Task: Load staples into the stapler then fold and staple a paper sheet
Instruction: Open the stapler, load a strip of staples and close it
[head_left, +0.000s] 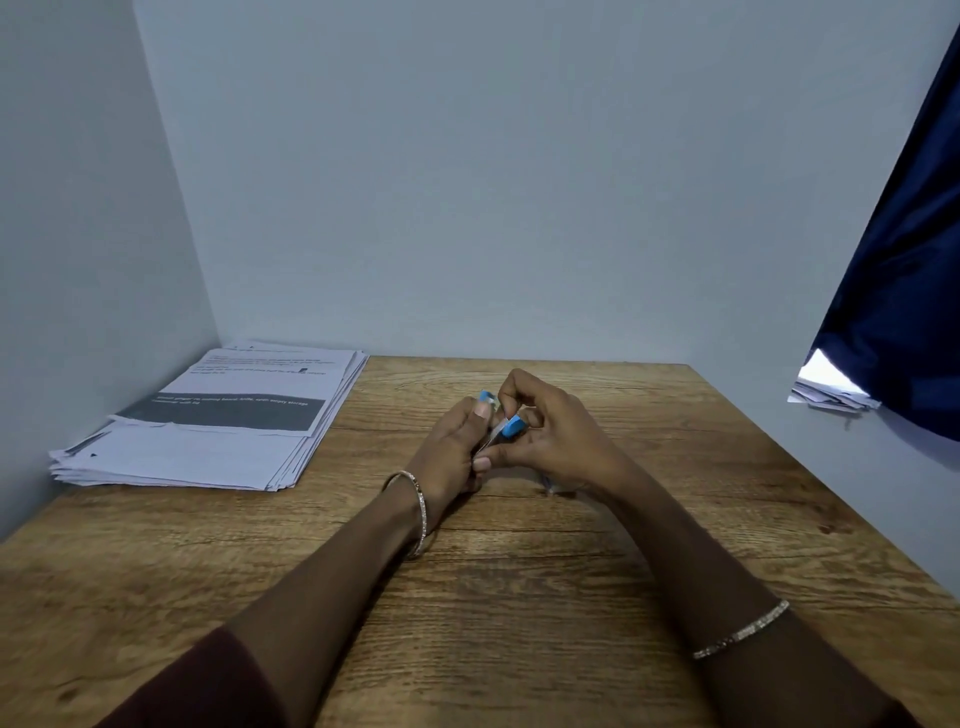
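Note:
A small blue and silver stapler (508, 427) is held between both hands above the middle of the wooden table (519, 597). My left hand (457, 452) wraps around its lower body, the thumb resting along its side. My right hand (550, 431) grips from the right, with fingertips pinched at the top end near a blue tip. Most of the stapler is hidden by fingers, and I cannot tell whether staples are in it. A stack of printed paper sheets (218, 421) lies at the table's far left corner.
Pale walls close off the table at the back and left. A dark blue curtain (904, 260) hangs at the right, over a few papers (831, 395) on a ledge. A small shiny object (549, 488) lies on the table under my right wrist.

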